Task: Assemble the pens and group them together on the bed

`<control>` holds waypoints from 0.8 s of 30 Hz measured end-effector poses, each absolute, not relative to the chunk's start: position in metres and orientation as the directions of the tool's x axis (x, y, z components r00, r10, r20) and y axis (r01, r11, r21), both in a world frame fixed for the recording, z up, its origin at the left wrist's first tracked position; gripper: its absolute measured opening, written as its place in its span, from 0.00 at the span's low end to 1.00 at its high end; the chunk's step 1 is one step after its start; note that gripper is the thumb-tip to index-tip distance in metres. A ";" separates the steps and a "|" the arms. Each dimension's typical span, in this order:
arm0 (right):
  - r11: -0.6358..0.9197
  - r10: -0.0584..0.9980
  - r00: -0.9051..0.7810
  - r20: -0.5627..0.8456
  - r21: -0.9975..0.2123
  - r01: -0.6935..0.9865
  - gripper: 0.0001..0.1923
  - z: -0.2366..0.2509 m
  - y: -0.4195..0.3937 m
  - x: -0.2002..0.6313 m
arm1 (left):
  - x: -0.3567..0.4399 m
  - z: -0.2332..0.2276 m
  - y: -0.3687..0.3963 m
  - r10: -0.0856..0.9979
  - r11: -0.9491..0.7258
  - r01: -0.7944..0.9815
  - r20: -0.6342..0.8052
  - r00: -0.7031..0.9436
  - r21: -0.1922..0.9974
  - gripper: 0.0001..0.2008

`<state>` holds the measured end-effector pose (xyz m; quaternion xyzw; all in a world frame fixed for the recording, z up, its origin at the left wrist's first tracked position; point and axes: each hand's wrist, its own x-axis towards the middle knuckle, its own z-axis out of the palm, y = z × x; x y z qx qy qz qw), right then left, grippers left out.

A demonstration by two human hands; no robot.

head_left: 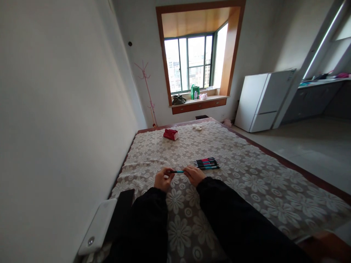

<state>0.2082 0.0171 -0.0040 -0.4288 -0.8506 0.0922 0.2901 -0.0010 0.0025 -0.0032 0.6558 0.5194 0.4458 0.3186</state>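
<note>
The person's two hands meet low in the middle of the view, over a bed (246, 175) covered with a pale spread patterned in large flowers, and between them they hold a single pen (177, 171) with a teal barrel and a dark end. The left hand (163, 179) is curled closed around the pen's dark left end, its fingers folded toward the palm, while the right hand (194, 174) pinches the other end with fingertips drawn together, so the pen lies roughly level and spans the short gap between the two hands, just above the spread. Both forearms are in black sleeves that run back toward the bottom edge of the view. Just beyond the right hand and slightly to its right, a row of pens (207, 163) lies side by side on the spread, near the hand but not touching it; some show pink or red barrels and some teal, all with dark parts, and their exact number is hard to tell. Farther up the bed, well apart from the hands, sits a small red packet (170, 134), and near the far edge lies a small pale object (197, 127) too small to make out. At the lower left, beside the wall, a white flat device (98, 226) rests next to a black flat object (122, 212). Past the bed stand a bay window (192, 62), a pink coat stand (148, 91) and a white fridge (260, 100).
</note>
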 end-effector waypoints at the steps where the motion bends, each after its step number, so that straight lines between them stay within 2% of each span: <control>1: 0.604 0.792 -0.459 0.404 -0.406 0.686 0.09 -0.004 0.017 0.208 | -0.002 -0.002 0.002 0.957 -0.285 0.468 0.278 0.086 0.837 0.09; 7: 0.556 0.831 -0.466 0.305 -0.407 0.724 0.09 -0.005 0.016 0.207 | -0.005 0.010 -0.006 0.924 -0.353 0.759 0.333 0.190 0.547 0.09; 10: 0.565 0.825 -0.490 0.281 -0.423 0.708 0.09 -0.008 0.019 0.208 | -0.004 0.016 -0.009 0.928 -0.339 0.819 0.305 0.212 0.462 0.19; 13: 0.604 0.797 -0.512 0.320 -0.422 0.676 0.07 -0.011 0.022 0.208 | -0.002 0.018 -0.009 0.955 -0.273 0.817 0.242 0.169 0.508 0.27; 15: 0.627 0.779 -0.512 0.362 -0.420 0.656 0.05 -0.012 0.022 0.208 | -0.002 0.017 -0.009 0.967 -0.237 0.801 0.215 0.138 0.550 0.29; 17: 0.632 0.774 -0.502 0.385 -0.418 0.653 0.04 -0.012 0.022 0.208 | -0.003 0.015 -0.008 0.962 -0.246 0.779 0.244 0.123 0.577 0.25; 20: 0.615 0.786 -0.480 0.390 -0.414 0.670 0.04 -0.011 0.021 0.208 | -0.003 0.013 -0.007 0.936 -0.322 0.733 0.317 0.152 0.600 0.12; 24: 0.614 0.785 -0.471 0.402 -0.412 0.673 0.04 -0.009 0.020 0.208 | -0.004 0.009 -0.005 0.940 -0.312 0.775 0.297 0.168 0.549 0.11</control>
